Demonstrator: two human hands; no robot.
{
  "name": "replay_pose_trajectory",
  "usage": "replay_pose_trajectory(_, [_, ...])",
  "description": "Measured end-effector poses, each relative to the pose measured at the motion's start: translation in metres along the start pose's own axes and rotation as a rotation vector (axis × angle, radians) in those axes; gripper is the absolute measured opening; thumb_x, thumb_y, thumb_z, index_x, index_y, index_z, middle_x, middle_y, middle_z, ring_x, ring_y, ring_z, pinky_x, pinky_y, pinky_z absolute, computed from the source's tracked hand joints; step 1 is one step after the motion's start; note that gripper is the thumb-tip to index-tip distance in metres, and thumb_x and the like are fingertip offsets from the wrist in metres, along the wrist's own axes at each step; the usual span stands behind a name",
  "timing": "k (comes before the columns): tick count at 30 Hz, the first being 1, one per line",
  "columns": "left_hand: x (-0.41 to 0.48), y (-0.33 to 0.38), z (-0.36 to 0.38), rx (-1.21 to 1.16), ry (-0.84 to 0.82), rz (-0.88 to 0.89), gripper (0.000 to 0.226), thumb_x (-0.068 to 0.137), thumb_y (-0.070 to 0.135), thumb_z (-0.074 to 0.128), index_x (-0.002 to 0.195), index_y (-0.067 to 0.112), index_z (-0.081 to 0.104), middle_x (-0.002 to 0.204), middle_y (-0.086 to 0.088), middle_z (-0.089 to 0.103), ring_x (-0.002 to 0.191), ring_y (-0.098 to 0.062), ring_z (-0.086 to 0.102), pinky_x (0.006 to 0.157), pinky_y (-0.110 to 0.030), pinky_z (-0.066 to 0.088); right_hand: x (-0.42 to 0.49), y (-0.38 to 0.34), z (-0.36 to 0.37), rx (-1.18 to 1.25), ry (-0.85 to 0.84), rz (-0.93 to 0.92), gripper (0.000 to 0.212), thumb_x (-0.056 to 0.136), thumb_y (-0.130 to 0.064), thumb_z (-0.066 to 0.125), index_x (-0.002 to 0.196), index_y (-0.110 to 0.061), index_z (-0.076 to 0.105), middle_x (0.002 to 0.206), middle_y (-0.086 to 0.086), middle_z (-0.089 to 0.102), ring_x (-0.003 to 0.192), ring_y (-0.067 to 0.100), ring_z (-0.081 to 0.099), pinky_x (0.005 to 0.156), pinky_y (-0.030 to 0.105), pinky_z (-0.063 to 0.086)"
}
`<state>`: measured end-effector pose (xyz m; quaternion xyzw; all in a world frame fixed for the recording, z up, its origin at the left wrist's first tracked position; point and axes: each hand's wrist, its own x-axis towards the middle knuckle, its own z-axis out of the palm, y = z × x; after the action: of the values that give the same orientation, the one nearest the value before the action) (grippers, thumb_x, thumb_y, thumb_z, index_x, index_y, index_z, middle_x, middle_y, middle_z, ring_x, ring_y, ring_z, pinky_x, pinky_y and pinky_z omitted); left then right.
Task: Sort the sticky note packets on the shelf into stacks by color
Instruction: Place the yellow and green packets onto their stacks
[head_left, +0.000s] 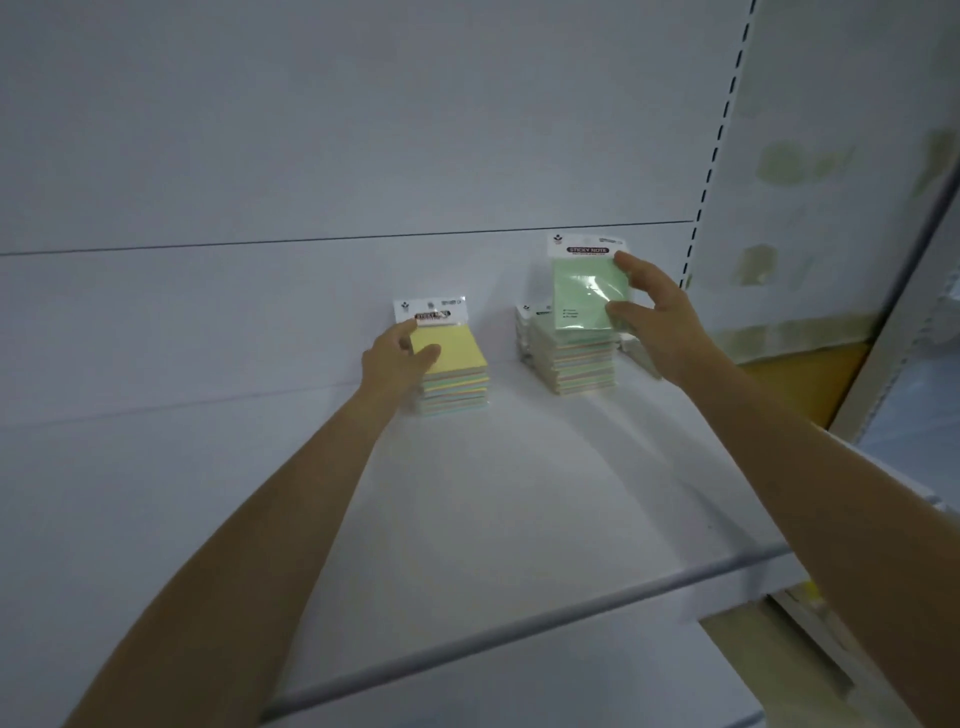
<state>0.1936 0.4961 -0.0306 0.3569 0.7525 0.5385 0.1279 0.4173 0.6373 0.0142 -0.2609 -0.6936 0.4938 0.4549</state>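
While left grip (397, 358) pinches the yellow packet (460, 353), right grip (660, 322) holds the green packet (582, 291) aloft.

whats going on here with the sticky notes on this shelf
A person is sorting sticky note packets on a white shelf. The left hand pinches the yellow packet on top of the left stack. The right hand holds a green packet up above the right stack. Both stacks show mixed colours along their edges, so the sorting looks far from done.
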Motion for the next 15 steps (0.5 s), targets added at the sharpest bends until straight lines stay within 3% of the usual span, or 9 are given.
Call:
replay_pose_trajectory(3, [0.002,-0.003,0.005,0.204,0.011,-0.024,0.068,0.068,0.046,0.052,0.129,0.016,0.051,0.129,-0.018,0.052,0.126,-0.031,0.044,0.112,-0.036,0.029,0.019,0.008,-0.006,-0.01,-0.021,-0.007,0.055,0.084,0.012,0.047,0.132,-0.015,0.045,0.116,0.002,0.047,0.091,0.014,0.054,0.066,0.011,0.05])
replay_pose_trajectory(5, [0.001,-0.003,0.008,0.335,0.089,0.022,0.06,0.075,0.049,0.052,0.126,0.018,0.055,0.133,-0.02,0.042,0.13,-0.033,0.035,0.109,-0.036,0.03,0.03,0.011,-0.007,-0.01,-0.041,0.0,0.054,0.085,0.01,0.046,0.132,-0.015,0.044,0.116,0.002,0.048,0.092,0.014,0.054,0.066,0.01,0.049])
replay_pose_trajectory(9, [-0.014,0.008,0.018,0.491,0.284,0.423,0.048,0.085,0.045,0.039,0.113,0.014,0.063,0.131,-0.017,0.044,0.114,-0.034,0.044,0.095,-0.039,0.04,0.046,0.019,-0.006,-0.059,-0.095,0.04,0.053,0.085,0.009,0.046,0.134,-0.013,0.043,0.123,0.009,0.048,0.104,0.017,0.049,0.069,0.011,0.052])
replay_pose_trajectory(12, [-0.036,0.021,0.037,0.564,0.087,0.704,0.047,0.086,0.039,0.035,0.11,0.011,0.064,0.123,-0.015,0.055,0.109,-0.026,0.047,0.095,-0.03,0.034,0.051,0.027,-0.004,-0.118,-0.14,0.065,0.054,0.085,0.007,0.047,0.135,-0.012,0.042,0.136,0.012,0.046,0.107,0.016,0.047,0.081,0.019,0.046])
replay_pose_trajectory(15, [-0.058,0.021,0.061,0.624,-0.172,0.739,0.047,0.088,0.038,0.035,0.117,0.01,0.059,0.122,-0.011,0.058,0.116,-0.02,0.044,0.099,-0.023,0.028,0.052,0.032,-0.005,-0.131,-0.166,0.057,0.053,0.084,0.005,0.047,0.135,-0.013,0.043,0.136,0.014,0.046,0.109,0.018,0.047,0.087,0.026,0.041])
